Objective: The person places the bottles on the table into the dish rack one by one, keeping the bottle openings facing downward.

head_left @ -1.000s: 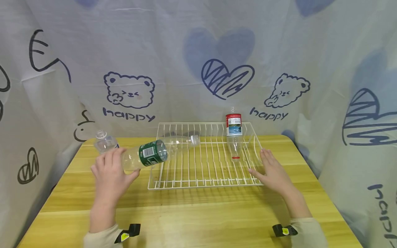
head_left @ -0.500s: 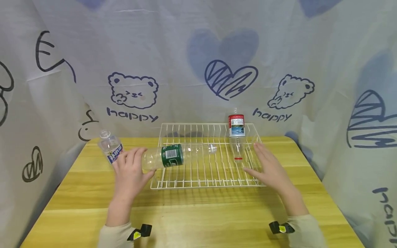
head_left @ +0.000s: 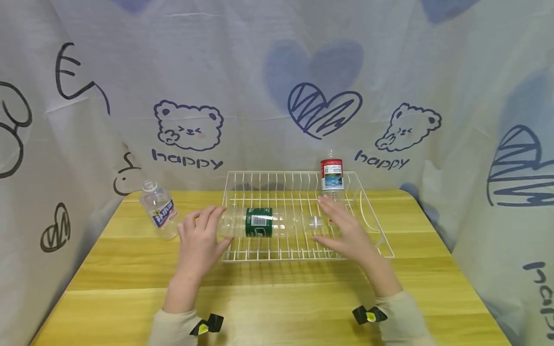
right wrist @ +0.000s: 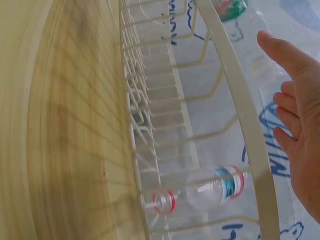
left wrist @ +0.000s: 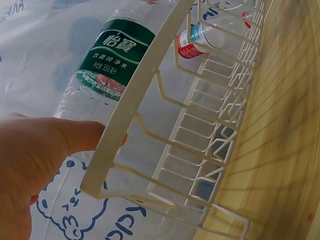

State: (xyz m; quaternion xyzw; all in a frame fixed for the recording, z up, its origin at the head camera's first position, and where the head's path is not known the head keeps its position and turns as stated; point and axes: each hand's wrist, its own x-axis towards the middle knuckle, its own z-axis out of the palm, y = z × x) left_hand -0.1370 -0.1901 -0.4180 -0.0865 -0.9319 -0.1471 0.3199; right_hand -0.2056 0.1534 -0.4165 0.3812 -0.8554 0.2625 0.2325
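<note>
Left hand [head_left: 199, 235] grips the base end of the green-labelled bottle [head_left: 258, 222], thumb and fingers curled round it; the right hand [head_left: 348, 235] hovers by its cap [head_left: 315, 223], fingers stretched, thumb spread wide, holding nothing. The bottle lies sideways over the wire rack [left wrist: 134, 97]; loading it there looks like the step in hand, and the next move probably calls for tipping the neck down between the wires, as the red-labelled bottle [head_left: 332, 175] sits. Whether bottle and rack touch cannot be told; the right hand partly covers that second bottle's lower end in the head view, and the left wrist view cuts off the cap
</note>
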